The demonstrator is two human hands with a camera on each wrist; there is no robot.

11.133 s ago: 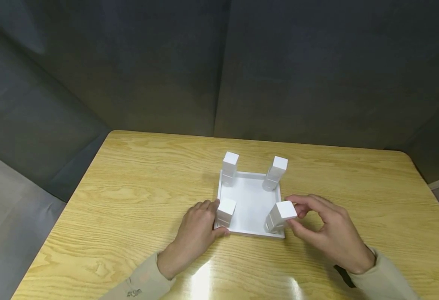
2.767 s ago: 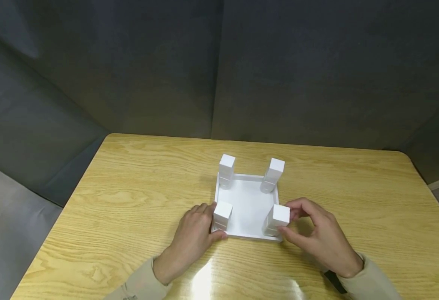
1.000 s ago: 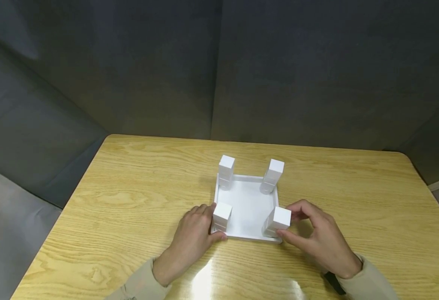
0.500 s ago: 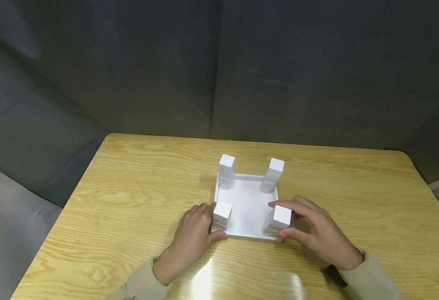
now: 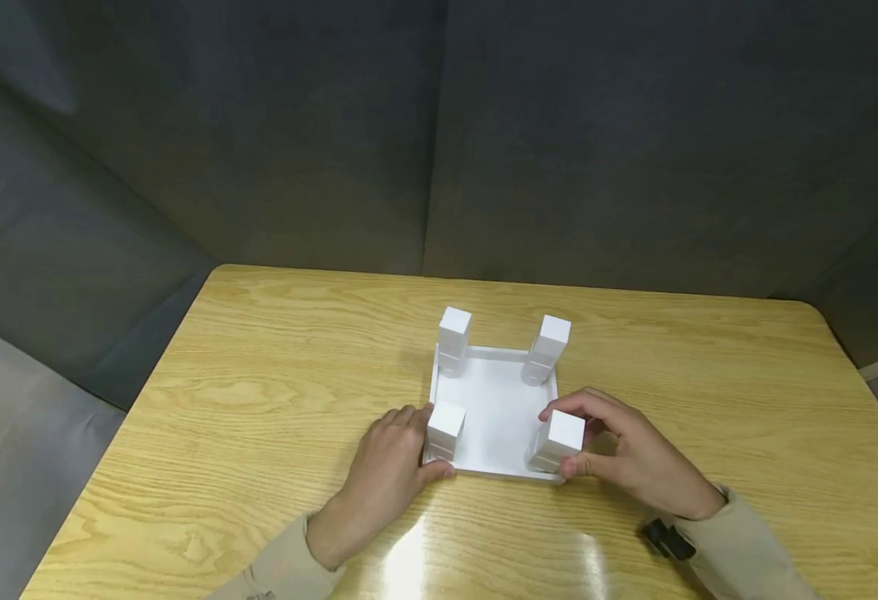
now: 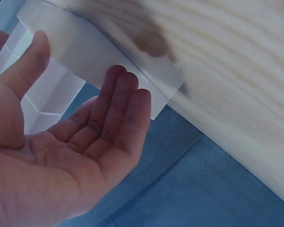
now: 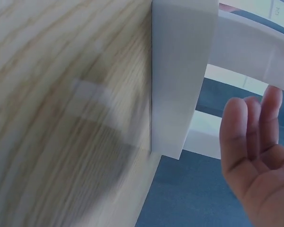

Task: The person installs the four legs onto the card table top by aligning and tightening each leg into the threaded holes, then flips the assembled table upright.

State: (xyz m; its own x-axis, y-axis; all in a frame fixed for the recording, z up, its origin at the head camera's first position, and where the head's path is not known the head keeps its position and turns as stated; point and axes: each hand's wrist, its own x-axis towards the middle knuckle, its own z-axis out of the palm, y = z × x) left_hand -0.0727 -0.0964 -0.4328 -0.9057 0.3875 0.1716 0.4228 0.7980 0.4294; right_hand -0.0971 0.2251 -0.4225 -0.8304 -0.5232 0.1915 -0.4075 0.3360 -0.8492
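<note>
A white square base (image 5: 499, 417) with a low rim lies on the table, an upright white square post standing near each corner. My left hand (image 5: 389, 454) holds its near left corner, fingers along the left side and thumb at the front edge, beside the near left post (image 5: 446, 425). In the left wrist view that hand's thumb and fingertips meet the outer wall (image 6: 80, 42). My right hand (image 5: 637, 454) pinches the near right post (image 5: 564, 429), index finger at the far side, thumb at the near side. In the right wrist view its fingertips reach that post (image 7: 255, 52).
The far left post (image 5: 454, 329) and far right post (image 5: 549, 337) stand untouched at the back of the base. All of this sits on a yellow wood-grain table (image 5: 281, 358). Dark grey cloth (image 5: 439, 142) hangs behind the table's far edge.
The right index finger has moved from the near right post's right side round to its far side, and the thumb has shifted slightly right. The left hand has kept its hold on the corner.
</note>
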